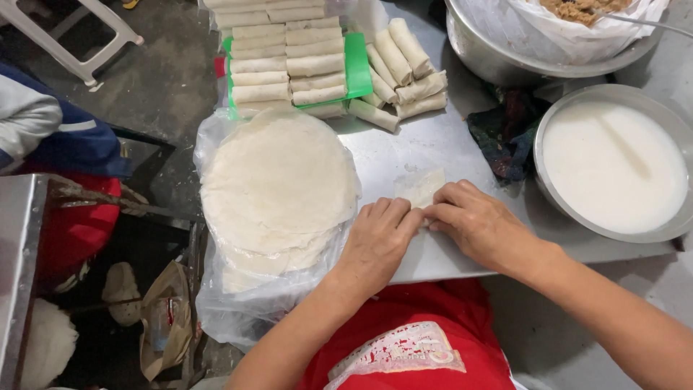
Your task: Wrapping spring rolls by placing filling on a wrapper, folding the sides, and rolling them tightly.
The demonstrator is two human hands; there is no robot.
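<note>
Your left hand (377, 242) and right hand (473, 220) side by side, fingertips pressed down on a thin pale square wrapper (421, 188) on the grey metal table (447, 144), round stack of white wrappers in clear plastic (278, 184) just left of it, steel bowl of white paste (613, 166) right, rolled pale spring rolls (317, 61) beyond.

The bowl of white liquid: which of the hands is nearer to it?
Right. The right hand lies just left of the bowl of white liquid, near its rim. The left hand is farther left, beside the stack of round wrappers.
</note>
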